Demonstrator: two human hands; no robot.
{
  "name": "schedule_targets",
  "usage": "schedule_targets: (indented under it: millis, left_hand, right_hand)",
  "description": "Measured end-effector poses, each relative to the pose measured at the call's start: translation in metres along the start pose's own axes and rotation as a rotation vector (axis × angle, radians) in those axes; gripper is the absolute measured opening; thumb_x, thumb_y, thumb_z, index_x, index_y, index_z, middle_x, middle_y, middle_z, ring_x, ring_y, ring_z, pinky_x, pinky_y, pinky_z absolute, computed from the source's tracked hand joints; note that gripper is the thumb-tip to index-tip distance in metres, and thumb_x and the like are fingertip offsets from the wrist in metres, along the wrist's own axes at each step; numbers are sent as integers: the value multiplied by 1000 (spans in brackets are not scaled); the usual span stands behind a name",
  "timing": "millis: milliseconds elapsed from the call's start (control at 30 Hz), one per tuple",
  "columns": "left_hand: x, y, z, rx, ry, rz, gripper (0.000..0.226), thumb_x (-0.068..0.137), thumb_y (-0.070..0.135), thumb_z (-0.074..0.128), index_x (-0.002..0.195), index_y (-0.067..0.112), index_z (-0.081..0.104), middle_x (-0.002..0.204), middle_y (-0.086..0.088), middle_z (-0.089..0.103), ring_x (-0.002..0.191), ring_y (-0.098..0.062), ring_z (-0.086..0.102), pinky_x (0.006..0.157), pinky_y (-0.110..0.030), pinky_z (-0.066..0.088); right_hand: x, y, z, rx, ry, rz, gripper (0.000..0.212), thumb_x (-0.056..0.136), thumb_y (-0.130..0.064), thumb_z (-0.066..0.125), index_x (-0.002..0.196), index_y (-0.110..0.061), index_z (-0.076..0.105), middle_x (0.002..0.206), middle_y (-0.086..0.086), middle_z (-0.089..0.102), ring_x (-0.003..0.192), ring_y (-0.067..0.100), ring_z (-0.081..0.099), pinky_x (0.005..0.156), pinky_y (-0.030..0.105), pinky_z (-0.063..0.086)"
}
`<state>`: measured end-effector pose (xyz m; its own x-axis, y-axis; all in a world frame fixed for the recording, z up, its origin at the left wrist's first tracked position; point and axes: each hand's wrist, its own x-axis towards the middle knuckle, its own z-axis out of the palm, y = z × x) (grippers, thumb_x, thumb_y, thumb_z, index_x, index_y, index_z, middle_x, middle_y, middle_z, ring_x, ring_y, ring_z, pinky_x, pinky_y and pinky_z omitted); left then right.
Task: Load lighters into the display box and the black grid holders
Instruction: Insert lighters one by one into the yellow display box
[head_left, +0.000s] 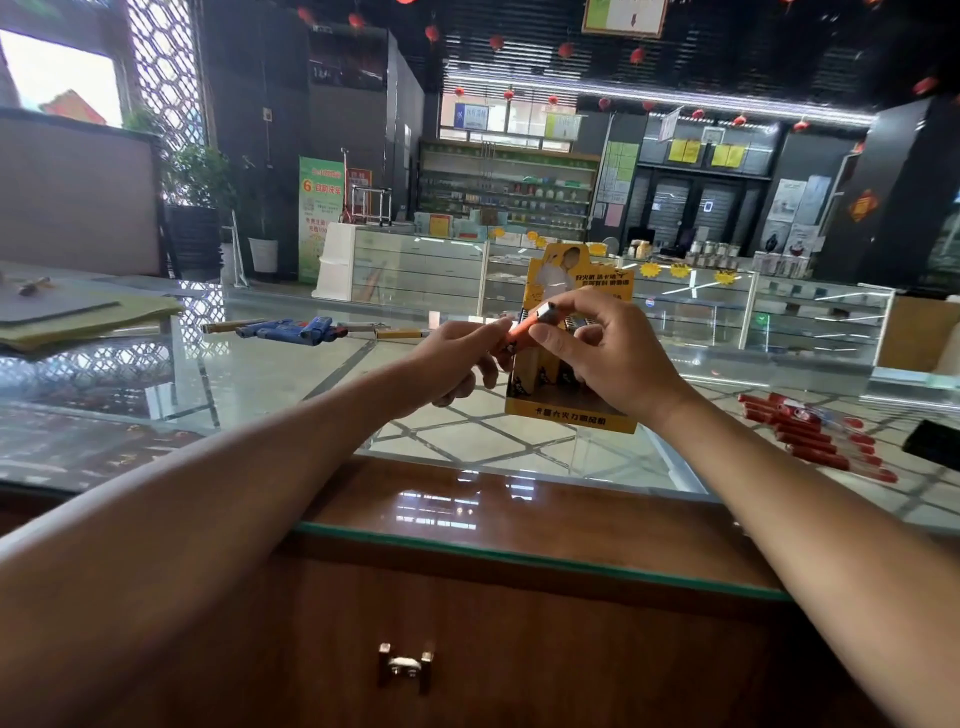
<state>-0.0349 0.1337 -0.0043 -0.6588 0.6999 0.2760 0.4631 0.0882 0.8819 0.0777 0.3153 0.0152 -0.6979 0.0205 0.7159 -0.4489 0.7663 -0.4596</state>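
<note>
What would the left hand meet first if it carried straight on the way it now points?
Probably the right hand, which pinches the top of the orange lighter that the left hand holds by its lower end. The yellow display box stands just behind; depth is hard to judge.

The place is a shop. A glass counter (260, 384) fills the near part, with a wooden drawer (519, 649) under it at 6 o'clock. From 12 to 2 o'clock runs a row of glass showcases (415, 275), and yellow star tags (649, 269) stick on them. Behind, at 12 o'clock, wall shelves (509, 169) carry many small packs (524, 188). A green poster (319, 218) stands at 10 o'clock, and red lanterns (566, 50) hang from the ceiling (727, 41). On the counter a yellow display box (571, 413) stands near the centre, and red lighters (810, 436) lie at 3 o'clock.
</note>
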Motion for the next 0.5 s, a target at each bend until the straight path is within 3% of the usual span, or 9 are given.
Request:
schedule_targets:
  millis: [100,500]
  left_hand:
    - [2,0,2,55,5,2,44,107,47,41,87,16,65,72,-4,61,46,-9,42,44,-21,26]
    - [3,-2,-1,32,-19,7,46,108,47,41,90,11,63,67,-2,57,47,-11,41,46,-23,25]
  right_hand:
    - [-1,-1,-1,44,-16,57,18,94,-34,72,105,-21,69,95,-2,71,50,11,59,48,22,47]
    - [7,8,-18,108,88,99,20,97,-27,72,105,-9,69,93,2,72,46,18,56,49,31,49]
